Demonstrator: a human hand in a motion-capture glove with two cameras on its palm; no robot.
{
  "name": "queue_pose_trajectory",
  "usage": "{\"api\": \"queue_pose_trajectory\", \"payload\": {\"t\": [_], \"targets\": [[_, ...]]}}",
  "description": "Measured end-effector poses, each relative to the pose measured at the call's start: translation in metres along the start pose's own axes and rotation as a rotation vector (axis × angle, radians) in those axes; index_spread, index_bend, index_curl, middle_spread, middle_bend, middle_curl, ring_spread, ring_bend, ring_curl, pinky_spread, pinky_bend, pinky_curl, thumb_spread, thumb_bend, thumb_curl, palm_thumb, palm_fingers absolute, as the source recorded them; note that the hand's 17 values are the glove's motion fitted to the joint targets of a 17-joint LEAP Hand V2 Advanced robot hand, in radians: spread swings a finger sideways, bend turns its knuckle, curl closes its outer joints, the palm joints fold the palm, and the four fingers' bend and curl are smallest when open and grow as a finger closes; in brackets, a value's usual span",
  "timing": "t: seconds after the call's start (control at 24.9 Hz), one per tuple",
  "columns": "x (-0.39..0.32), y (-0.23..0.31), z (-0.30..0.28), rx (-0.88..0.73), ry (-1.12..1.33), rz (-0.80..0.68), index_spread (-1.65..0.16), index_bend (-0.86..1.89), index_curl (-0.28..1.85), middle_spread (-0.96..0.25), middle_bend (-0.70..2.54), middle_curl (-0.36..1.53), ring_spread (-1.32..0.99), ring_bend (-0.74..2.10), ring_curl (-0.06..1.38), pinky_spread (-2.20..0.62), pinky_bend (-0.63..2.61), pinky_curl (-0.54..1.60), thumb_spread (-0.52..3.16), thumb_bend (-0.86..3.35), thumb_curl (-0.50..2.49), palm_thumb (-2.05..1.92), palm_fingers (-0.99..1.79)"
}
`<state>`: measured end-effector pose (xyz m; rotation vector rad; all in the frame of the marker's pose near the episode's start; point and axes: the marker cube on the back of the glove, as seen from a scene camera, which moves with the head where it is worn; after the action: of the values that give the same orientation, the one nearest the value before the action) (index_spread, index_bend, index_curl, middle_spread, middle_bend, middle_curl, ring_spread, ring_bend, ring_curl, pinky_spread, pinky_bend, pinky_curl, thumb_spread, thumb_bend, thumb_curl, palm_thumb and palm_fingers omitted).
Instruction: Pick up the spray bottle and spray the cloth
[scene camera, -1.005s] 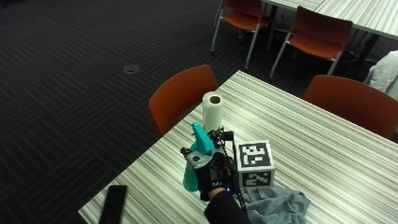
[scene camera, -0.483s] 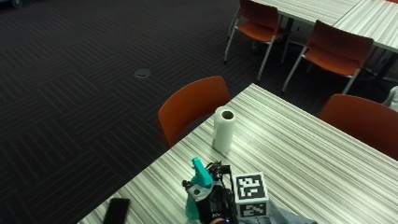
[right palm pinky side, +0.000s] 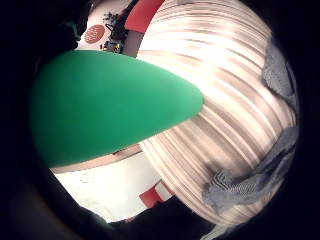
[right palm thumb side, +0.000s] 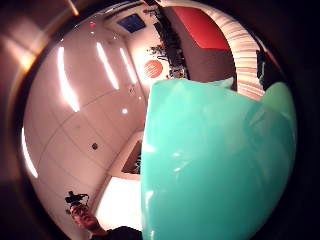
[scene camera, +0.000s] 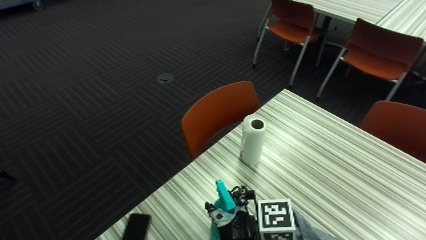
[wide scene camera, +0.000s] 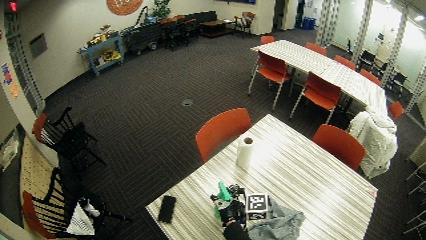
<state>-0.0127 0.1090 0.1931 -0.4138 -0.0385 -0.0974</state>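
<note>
A teal spray bottle (scene camera: 224, 197) stands upright over the near end of the striped table (scene camera: 333, 160), its nozzle pointing up and away. My gloved right hand (scene camera: 237, 229) grips its body from behind, at the bottom edge of the outside view. The bottle (wide scene camera: 222, 192) and the hand (wide scene camera: 232, 213) also show in the wide view. Its green body (right palm pinky side: 110, 105) fills much of the little-finger palm view, and the teal bottle (right palm thumb side: 215, 165) fills the thumb-side view. A crumpled grey cloth (wide scene camera: 274, 225) lies on the table just right of the hand, and the cloth (right palm pinky side: 250, 185) shows beside the bottle.
A white paper towel roll (scene camera: 251, 140) stands upright further along the table. A black phone (scene camera: 136, 227) lies near the table's left corner. An orange chair (scene camera: 219, 112) is at the left edge, with more chairs (scene camera: 393, 125) around.
The outside camera has shifted, so the whole scene sits lower in the picture. My hand still holds the bottle upright beside the cloth.
</note>
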Motion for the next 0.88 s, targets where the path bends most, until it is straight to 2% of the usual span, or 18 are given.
{"api": "queue_pose_trajectory", "payload": {"t": [0.36,0.44,0.6,0.68,0.88], "targets": [[0.0,0.002,0.006,-0.047,0.035,0.003,-0.24,0.17,0.56,-0.06,0.32,0.57,-0.15,0.39,0.49,0.02,0.13,0.28,0.65,-0.03,0.69,1.12,0.73],[0.002,0.003,0.006,-0.075,0.052,0.005,-0.24,0.14,0.54,-0.05,0.29,0.56,-0.13,0.36,0.48,0.06,0.14,0.28,0.72,-0.04,0.67,1.09,0.57],[0.007,0.005,0.009,-0.125,0.066,0.01,-0.32,0.05,0.51,-0.09,0.11,0.5,-0.06,0.28,0.51,0.13,0.37,0.38,0.77,-0.08,0.62,0.96,0.0],[0.007,0.007,0.01,-0.13,0.052,0.015,-0.35,0.06,0.46,-0.11,0.1,0.47,-0.04,0.25,0.48,0.14,0.41,0.37,0.79,-0.07,0.61,0.92,-0.09],[0.0,0.009,0.008,-0.117,-0.003,-0.003,-0.39,0.08,0.37,-0.13,0.11,0.4,-0.01,0.22,0.4,0.16,0.44,0.35,0.83,-0.04,0.58,0.89,-0.09]]}}
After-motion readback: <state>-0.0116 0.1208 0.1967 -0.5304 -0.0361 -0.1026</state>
